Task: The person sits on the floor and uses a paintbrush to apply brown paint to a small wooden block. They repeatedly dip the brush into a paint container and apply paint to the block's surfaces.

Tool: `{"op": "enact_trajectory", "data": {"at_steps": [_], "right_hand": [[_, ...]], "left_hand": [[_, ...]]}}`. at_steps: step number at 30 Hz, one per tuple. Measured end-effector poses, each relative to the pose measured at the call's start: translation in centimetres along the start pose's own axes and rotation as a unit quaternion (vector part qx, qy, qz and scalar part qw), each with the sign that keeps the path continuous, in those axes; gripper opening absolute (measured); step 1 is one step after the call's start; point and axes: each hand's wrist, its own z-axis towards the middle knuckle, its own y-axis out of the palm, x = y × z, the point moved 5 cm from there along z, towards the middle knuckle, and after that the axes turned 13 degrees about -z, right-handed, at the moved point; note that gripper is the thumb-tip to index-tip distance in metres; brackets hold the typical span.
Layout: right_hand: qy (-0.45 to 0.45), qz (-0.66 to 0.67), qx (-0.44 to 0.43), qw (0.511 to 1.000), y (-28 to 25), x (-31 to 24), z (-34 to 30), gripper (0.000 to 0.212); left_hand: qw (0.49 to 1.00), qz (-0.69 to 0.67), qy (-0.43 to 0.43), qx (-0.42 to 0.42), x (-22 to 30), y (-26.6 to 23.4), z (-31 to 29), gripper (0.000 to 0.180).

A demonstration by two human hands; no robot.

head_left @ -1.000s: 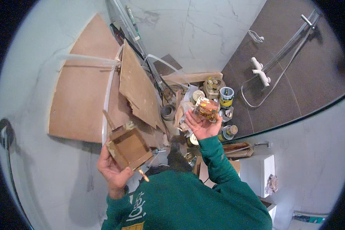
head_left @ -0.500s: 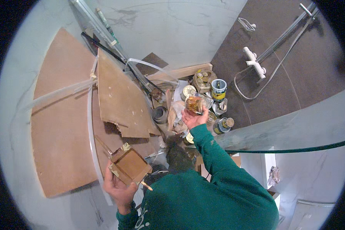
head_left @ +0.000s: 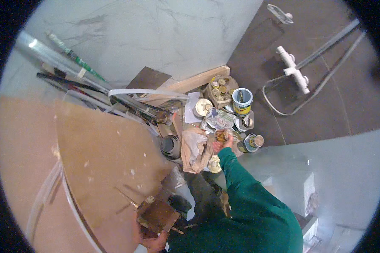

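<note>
My left hand (head_left: 153, 242), low in the view, is closed round a shallow square brown container (head_left: 158, 216) with a paint-stained rim. A thin, pale-handled stick (head_left: 133, 204) juts from its far left edge; another tip pokes out at its right. My right hand (head_left: 225, 144) reaches forward and grips a glass jar (head_left: 222, 135) with orange-brown contents, low among the paint cans. Just beyond the jar lies a crumpled clear plastic bag (head_left: 219, 119). A brown paper bag (head_left: 193, 154) is left of that hand, and a round lidded tin (head_left: 214, 164) sits nearer me.
Farther back stand a blue-rimmed paint bucket (head_left: 242, 105), a carton of small jars (head_left: 218, 93) and a lidded tin (head_left: 202, 108). Another can (head_left: 250, 143) stands right. Large boards (head_left: 101, 147) and long profiles (head_left: 88, 80) lean at left. A shower mixer (head_left: 292, 70) projects from the dark wall.
My right hand has lowered the jar toward the cans. My left hand and the square container have moved down in the view. The view has shifted closer to the corner.
</note>
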Motion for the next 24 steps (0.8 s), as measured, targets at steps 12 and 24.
{"op": "enact_trajectory", "data": {"at_steps": [12, 24], "right_hand": [[-0.075, -0.049, 0.045, 0.995, -1.5, -7.7, 9.9, 0.074], [-0.140, 0.013, 0.019, 0.990, 8.3, -17.2, 24.2, 0.061]], "left_hand": [[0.992, 0.070, 0.108, -0.004, -3.8, 10.1, 19.1, 0.082], [0.963, 0.266, 0.020, -0.035, -11.5, 8.2, 24.2, 0.085]]}}
